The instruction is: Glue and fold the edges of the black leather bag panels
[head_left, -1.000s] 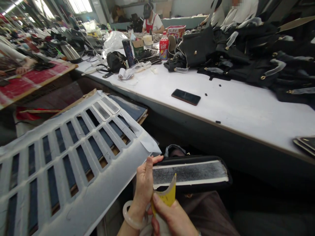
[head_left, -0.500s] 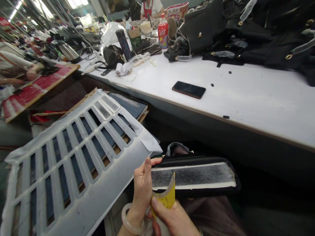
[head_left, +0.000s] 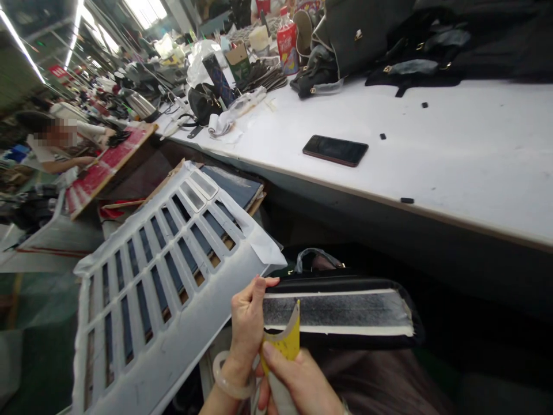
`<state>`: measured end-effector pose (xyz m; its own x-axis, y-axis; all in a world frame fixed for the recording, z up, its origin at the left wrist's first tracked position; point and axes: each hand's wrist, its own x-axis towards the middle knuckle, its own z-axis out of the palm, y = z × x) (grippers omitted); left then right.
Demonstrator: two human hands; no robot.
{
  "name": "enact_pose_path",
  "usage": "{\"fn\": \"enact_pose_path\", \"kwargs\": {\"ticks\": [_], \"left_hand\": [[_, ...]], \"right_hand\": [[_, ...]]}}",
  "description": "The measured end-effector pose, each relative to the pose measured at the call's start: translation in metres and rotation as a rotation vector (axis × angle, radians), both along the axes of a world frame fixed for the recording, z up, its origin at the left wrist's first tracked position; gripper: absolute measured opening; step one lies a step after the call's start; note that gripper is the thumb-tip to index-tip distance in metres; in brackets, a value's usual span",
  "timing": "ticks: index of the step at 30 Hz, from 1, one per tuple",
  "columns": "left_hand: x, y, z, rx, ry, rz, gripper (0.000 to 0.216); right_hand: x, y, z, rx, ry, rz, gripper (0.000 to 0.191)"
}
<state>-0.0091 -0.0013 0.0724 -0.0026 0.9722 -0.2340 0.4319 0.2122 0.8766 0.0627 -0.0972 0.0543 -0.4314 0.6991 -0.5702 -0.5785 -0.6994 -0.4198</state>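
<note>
A black bag [head_left: 341,283] lies across my lap, one long face turned up. On that face is a dark grey panel [head_left: 341,309] with white strips along its long edges. My left hand [head_left: 247,314], wearing a pale bangle [head_left: 231,380], is closed around the bag's left end; the fingers beneath are hidden. My right hand [head_left: 298,380] grips a yellow tool [head_left: 285,344] with a concave, greyish front edge and a pale handle part. The thumb presses on its top. The tool's pointed tip overlaps the panel's left part; whether it touches, I cannot tell.
To the left lies a white slotted frame [head_left: 224,300] holding two grey panels in its far slots. Beyond, a white table [head_left: 453,155] carries a phone [head_left: 336,150], a red bottle [head_left: 287,43] and black bags [head_left: 380,34]. A co-worker [head_left: 56,138] sits at a red board [head_left: 110,164].
The camera view has swung, bringing more of the co-worker on the left into sight. Both hands keep their grips; the yellow tool has shifted slightly left along the panel.
</note>
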Motion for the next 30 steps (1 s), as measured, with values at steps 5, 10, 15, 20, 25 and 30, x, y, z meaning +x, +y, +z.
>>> {"fn": "enact_pose_path", "kwargs": {"ticks": [5,10,15,20,25,30], "left_hand": [[0.001,-0.001,-0.001,-0.013,0.024,0.026,0.05],[0.006,-0.001,0.002,-0.031,0.015,0.051,0.055],[0.011,-0.005,0.006,0.011,0.052,0.053,0.05],[0.013,-0.007,0.009,0.121,0.009,0.066,0.04],[0.008,-0.008,-0.002,0.063,-0.317,0.185,0.063],[0.004,-0.042,-0.014,0.018,-0.623,0.365,0.057]], "right_hand": [[0.007,0.001,0.007,-0.035,0.021,0.001,0.079],[0.019,-0.008,0.007,-0.08,0.031,0.038,0.084],[0.029,-0.016,0.003,-0.004,-0.1,0.068,0.09],[0.025,-0.014,0.0,0.038,-0.161,0.092,0.086],[0.032,-0.016,0.003,0.051,-0.226,0.124,0.085],[0.092,-0.026,0.024,0.086,-0.37,0.004,0.076]]}}
